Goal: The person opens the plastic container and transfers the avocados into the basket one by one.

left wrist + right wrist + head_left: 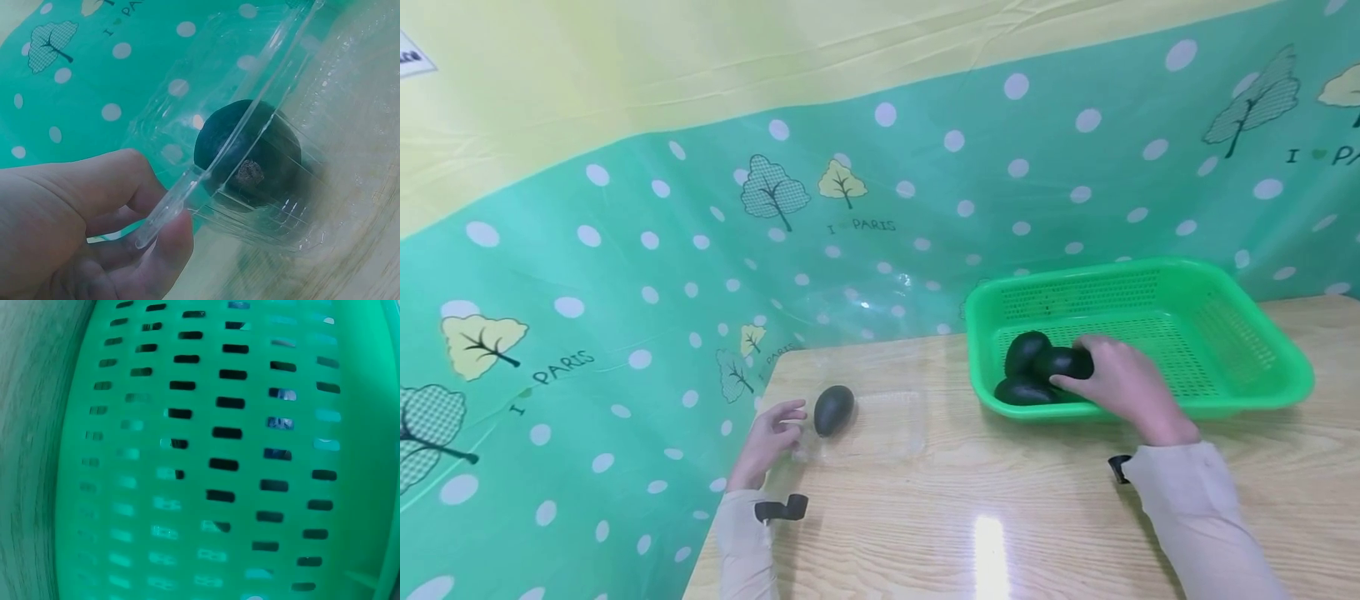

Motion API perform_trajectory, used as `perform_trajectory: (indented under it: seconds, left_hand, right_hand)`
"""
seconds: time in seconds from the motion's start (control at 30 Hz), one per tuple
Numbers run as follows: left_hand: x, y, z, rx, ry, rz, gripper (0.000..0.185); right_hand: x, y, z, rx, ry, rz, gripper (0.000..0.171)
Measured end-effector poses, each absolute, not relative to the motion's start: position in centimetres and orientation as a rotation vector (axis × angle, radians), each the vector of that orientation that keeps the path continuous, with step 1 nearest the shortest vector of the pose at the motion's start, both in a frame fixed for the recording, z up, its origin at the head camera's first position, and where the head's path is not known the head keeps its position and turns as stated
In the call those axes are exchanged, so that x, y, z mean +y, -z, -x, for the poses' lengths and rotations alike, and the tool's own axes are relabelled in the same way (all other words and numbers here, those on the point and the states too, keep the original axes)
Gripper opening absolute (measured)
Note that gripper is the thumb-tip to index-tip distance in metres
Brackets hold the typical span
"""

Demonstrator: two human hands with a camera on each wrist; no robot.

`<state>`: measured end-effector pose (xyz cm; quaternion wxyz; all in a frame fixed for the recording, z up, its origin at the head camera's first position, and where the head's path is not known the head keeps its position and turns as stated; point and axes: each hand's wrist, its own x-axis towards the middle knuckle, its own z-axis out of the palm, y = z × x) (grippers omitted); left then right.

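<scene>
My left hand (769,442) pinches the rim tab of a clear plastic clamshell box (172,203), whose lid stands raised at the back. One dark avocado (834,410) lies in the box's left part, its stem scar showing in the left wrist view. On the right, my right hand (1123,379) grips an avocado (1063,363) inside the green basket (1247,400). Two more avocados, a rear one (1027,353) and a front one (1024,391), lie against it at the basket's left end. The right wrist view has only the slotted basket wall (206,450), with the hand out of sight.
Both containers stand on a light wood-grain table (895,525). Behind and to the left hangs a green and yellow patterned sheet (700,250), close to the clear lid and the basket's far rim. Wooden tabletop lies between box and basket.
</scene>
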<state>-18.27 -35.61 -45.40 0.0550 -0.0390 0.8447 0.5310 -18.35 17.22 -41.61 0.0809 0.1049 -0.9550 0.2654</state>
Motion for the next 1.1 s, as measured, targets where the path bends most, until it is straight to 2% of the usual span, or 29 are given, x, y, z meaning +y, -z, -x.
perform_trajectory:
  seconds: [0.3, 0.63, 1.1]
  left_hand:
    - [-35.4, 45.2, 18.1, 2.568, -1.618, 0.126, 0.058]
    - [-33.9, 42.1, 16.7, 2.547, -1.611, 0.103, 0.058]
    - [-33.8, 42.1, 16.7, 2.548, -1.607, 0.111, 0.059]
  right_hand:
    - [17.3, 41.6, 18.7, -2.92, -0.808, -0.309, 0.056]
    - [17.6, 41.4, 18.9, -3.025, -0.83, -0.305, 0.056]
    - [17.3, 41.3, 18.9, -3.03, -0.839, -0.325, 0.056]
